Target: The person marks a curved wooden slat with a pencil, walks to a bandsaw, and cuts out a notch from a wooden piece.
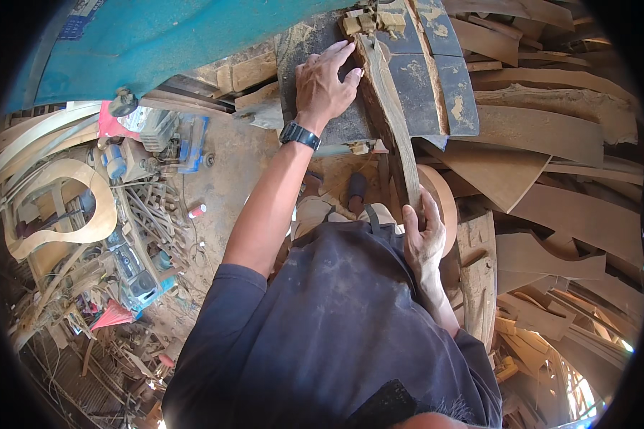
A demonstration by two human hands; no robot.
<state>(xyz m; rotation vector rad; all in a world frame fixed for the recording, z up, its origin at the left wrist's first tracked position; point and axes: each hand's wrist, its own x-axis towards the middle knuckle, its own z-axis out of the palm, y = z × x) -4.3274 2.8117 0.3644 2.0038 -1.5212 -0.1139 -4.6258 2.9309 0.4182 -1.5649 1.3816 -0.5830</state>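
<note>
Plank (393,121) on the saw table (336,121), long and narrow, running from the blade guide (368,21) at the top down toward the person's waist. Left hand (325,82) lies flat on the table, fingertips pressed against the plank's left edge up near the guide, a dark watch (298,134) on the wrist. Right hand (422,239) is wrapped around the plank's near end, low beside the dark shirt (336,322). So the hands are well apart, one steering at the front, one gripping at the back. This looks like the feeding step of a cut, the wood lined up into the blade; whether the blade is in the wood I cannot tell. The next push calls, I'd judge, for steady pressure from the right hand while the left keeps the edge true and its fingers clear of the blade line. Cut curved boards (551,136) pile up on the right; tools and scraps (143,214) litter the dusty floor on the left.
</note>
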